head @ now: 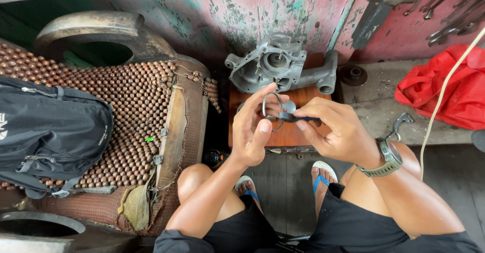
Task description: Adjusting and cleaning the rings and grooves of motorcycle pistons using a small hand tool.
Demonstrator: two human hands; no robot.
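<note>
The person sits with both hands raised above a small reddish-brown wooden worktop (pixel 303 97). The left hand (pixel 255 126) is curled, its thumb and fingers pinching a thin metal ring (pixel 273 112) that stands roughly upright between the two hands, over the worktop's near half. The right hand (pixel 336 129), with a green watch (pixel 388 159) at the wrist, is closed around the dark handles of a small pair of pliers (pixel 295 117), whose tip meets the ring's right side; exactly how the tip grips the ring cannot be made out. At the worktop's far edge lies a grey cast-metal housing (pixel 280 68) with a round opening in its middle, well behind the hands. To the left of the worktop is a seat covered in brown wooden beads (pixel 126 106), and a black backpack (pixel 50 131) rests on it. To the right, beyond the worktop's right edge, a crumpled red bag (pixel 447 88) lies on a grey ledge, near a small metal piece (pixel 399 124). Below the hands, feet in blue-strapped sandals (pixel 321 174) rest on the dark floor.
</note>
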